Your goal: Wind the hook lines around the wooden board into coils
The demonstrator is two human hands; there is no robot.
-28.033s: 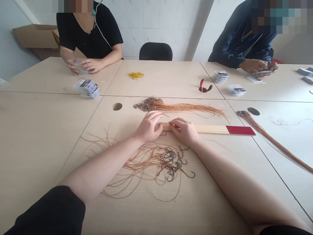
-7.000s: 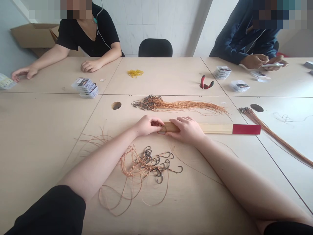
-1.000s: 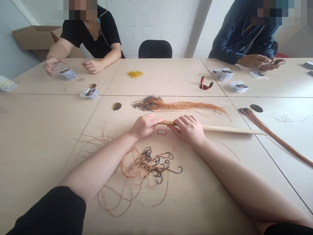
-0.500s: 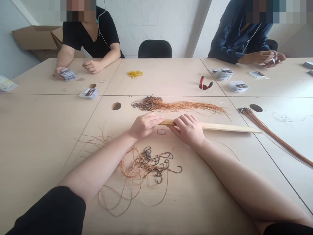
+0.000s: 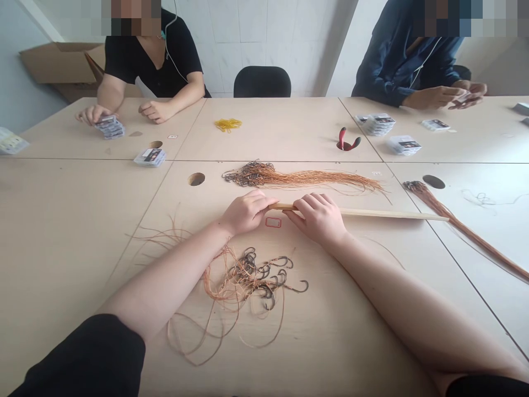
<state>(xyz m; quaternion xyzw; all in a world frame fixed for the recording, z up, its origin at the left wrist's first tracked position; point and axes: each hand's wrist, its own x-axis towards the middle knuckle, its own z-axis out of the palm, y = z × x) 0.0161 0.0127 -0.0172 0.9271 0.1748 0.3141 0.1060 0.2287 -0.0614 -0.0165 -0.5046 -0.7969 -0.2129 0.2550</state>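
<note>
My left hand (image 5: 249, 212) pinches the left end of a thin wooden strip (image 5: 384, 214). Farther along the same strip, my right hand (image 5: 318, 216) is closed round it, fingers on top and thumb below. The strip reaches out to the right, its far tip by a bundle of brown cords (image 5: 463, 226). Between my forearms lies a loose tangle of fish hooks (image 5: 264, 275) with orange-brown lines tied to them. Beyond my hands is a larger bunch of hooks (image 5: 252, 174), its lines laid out to the right. A small red-edged label (image 5: 273, 222) sits below the strip.
Across the table, two people handle small clear boxes or little items. Stacked boxes (image 5: 378, 124) stand near the right person, others (image 5: 150, 157) at the left. Red-handled pliers (image 5: 347, 140) stick out of a table hole. Yellow bands (image 5: 228, 125) lie at the back.
The wooden strip has turned so its narrow edge shows more, its tip slightly higher and farther right. The left person's hand has shifted on the box stack. My hands barely moved.
</note>
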